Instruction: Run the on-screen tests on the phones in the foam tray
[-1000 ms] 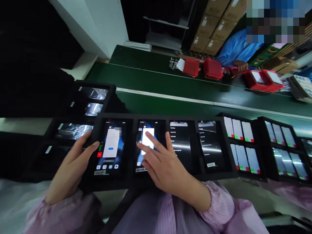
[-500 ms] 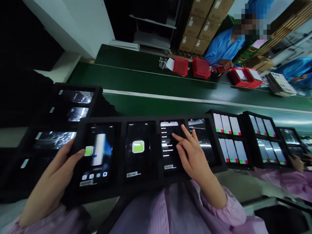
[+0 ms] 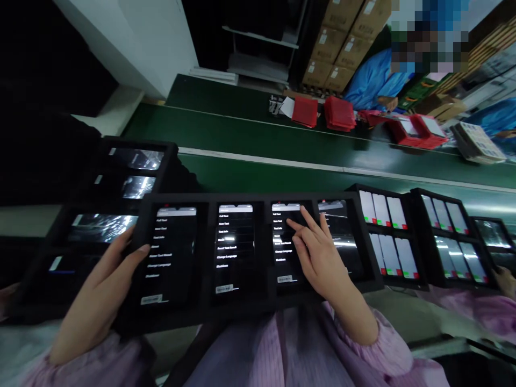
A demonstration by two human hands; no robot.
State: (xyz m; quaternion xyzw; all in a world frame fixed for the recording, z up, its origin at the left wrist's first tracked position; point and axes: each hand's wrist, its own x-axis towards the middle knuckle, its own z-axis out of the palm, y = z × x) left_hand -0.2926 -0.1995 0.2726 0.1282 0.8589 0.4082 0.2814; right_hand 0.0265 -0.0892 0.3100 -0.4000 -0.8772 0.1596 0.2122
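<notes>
A long black tray (image 3: 250, 310) lies across in front of me, with several smartphones in its slots. My left hand (image 3: 99, 282) grips its left end, the thumb over the edge beside the leftmost phone (image 3: 173, 285). That phone, the second phone (image 3: 234, 277) and the third phone (image 3: 284, 269) show a white text menu on black. Over the third and rightmost phone (image 3: 349, 252) my right hand (image 3: 318, 255) is spread, its fingers apart and holding nothing. Its index fingertip is at the third phone's screen; contact cannot be made out. My right hand partly hides the rightmost screen.
More black trays with phones stand on the left (image 3: 171, 156) and right (image 3: 413, 236). Behind runs a green bench (image 3: 250, 140) with red packets (image 3: 304, 111). A co-worker in blue (image 3: 373, 75) is across it; another person's pink sleeve (image 3: 479, 309) is at the right.
The leftmost and second phones have switched from screens with a green icon to the text menu. The view has shifted slightly; both hands keep nearly the same places on the tray.
</notes>
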